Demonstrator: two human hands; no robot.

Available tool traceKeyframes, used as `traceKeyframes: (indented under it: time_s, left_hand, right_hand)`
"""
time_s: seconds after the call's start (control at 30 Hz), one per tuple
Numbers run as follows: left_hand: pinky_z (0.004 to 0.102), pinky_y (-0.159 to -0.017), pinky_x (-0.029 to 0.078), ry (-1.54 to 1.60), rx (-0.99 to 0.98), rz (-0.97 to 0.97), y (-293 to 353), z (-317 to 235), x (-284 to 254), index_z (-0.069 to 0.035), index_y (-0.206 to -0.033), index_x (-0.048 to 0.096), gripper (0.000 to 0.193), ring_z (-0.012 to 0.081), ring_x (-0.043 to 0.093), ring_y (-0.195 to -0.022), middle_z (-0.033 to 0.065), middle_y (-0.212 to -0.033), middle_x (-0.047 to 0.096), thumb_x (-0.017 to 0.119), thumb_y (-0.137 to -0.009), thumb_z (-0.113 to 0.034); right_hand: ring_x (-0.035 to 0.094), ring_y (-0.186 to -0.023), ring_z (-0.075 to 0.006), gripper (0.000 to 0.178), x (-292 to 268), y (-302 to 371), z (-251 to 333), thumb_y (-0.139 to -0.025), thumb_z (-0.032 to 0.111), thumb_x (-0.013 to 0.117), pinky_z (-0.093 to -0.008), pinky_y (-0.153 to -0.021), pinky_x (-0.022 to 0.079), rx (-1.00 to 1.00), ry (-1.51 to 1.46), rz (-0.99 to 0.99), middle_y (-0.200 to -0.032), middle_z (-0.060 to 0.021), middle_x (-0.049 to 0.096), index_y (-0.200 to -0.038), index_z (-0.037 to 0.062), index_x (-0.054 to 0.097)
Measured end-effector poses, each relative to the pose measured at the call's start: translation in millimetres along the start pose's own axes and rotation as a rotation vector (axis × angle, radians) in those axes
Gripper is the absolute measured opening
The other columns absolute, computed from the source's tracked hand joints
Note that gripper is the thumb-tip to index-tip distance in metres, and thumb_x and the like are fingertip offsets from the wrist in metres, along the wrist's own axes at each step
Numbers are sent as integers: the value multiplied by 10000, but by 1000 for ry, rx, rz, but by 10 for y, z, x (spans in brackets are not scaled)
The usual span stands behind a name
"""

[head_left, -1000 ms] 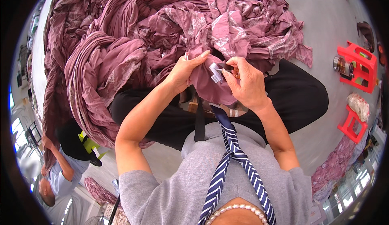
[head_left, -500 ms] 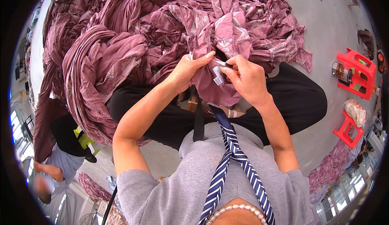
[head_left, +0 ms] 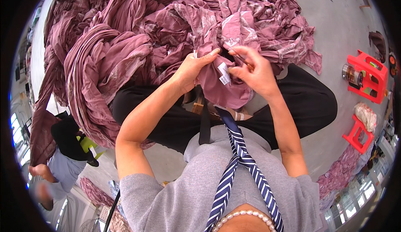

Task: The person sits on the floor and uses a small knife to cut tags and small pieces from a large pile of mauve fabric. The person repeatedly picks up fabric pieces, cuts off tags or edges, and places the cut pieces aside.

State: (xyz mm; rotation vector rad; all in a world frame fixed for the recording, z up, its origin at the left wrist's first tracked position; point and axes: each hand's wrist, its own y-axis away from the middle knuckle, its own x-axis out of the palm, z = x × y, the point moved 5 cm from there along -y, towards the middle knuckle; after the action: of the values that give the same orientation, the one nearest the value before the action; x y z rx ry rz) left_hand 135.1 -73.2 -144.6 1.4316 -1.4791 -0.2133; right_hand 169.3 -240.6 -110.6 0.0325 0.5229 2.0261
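My left hand (head_left: 193,70) grips a fold of mauve garment (head_left: 217,90) held over my lap. A small white label (head_left: 224,73) is sewn on that fold, between my two hands. My right hand (head_left: 255,71) pinches a thin dark tool (head_left: 241,59) whose tip points toward the label. I cannot tell what kind of tool it is. The garment runs up into a big heap of the same mauve cloth (head_left: 138,44) that covers the floor in front of my knees.
Two red plastic stools (head_left: 367,81) stand at the right, one with a dark jar (head_left: 351,75) beside it. More mauve cloth (head_left: 340,171) lies at lower right. Another person (head_left: 62,165) crouches at lower left. Grey concrete floor (head_left: 334,31) shows at upper right.
Both hands have stayed on the fold by the label. My right hand has shifted slightly with the tool, and the view has tilted a little. The person at lower left has moved.
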Motion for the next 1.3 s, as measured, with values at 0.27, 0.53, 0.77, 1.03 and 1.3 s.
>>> traceKeyframes:
  time_s: [0.27,0.53,0.77,1.03,1.3]
  left_hand:
    - [236,-700,486,-377,-51,86,37,-7,-3,-54,-1043,593,333,74,583,-794,16,-932,625,698,-801,-258]
    - [284,-769,500,-48,34,73,49,-58,36,1,-1076,582,328,151,629,-824,85,-941,644,647,-756,-36]
    - [312,-808,501,182,-4,69,14,2,-110,54,-1065,560,310,189,634,-859,131,-967,642,559,-764,-23]
    - [331,-880,468,102,29,39,-5,-8,-100,54,-1042,581,291,204,610,-935,140,-1037,625,565,-791,-91]
    - [318,-837,484,-41,117,48,21,-66,-73,39,-1123,537,365,186,620,-892,123,-1004,625,545,-773,-61]
  right_hand:
    - [435,-575,-33,197,122,-154,-5,-772,136,718,-218,-507,377,-51,-92,-52,-639,-2,558,-806,-26,610]
    - [539,-624,-89,90,-22,68,300,-778,31,659,-220,-580,434,-433,192,-358,-718,-33,580,-832,22,587]
    - [596,-700,-242,287,276,432,98,-558,31,693,-332,-608,491,-721,545,-171,-771,-61,587,-825,68,594]
    - [556,-615,-145,259,-150,417,352,-810,190,676,-257,-534,467,-566,446,-400,-791,-68,585,-950,7,560]
    - [570,-590,-123,270,-77,312,151,-762,170,720,-233,-531,468,-384,309,-336,-717,-54,580,-933,31,565]
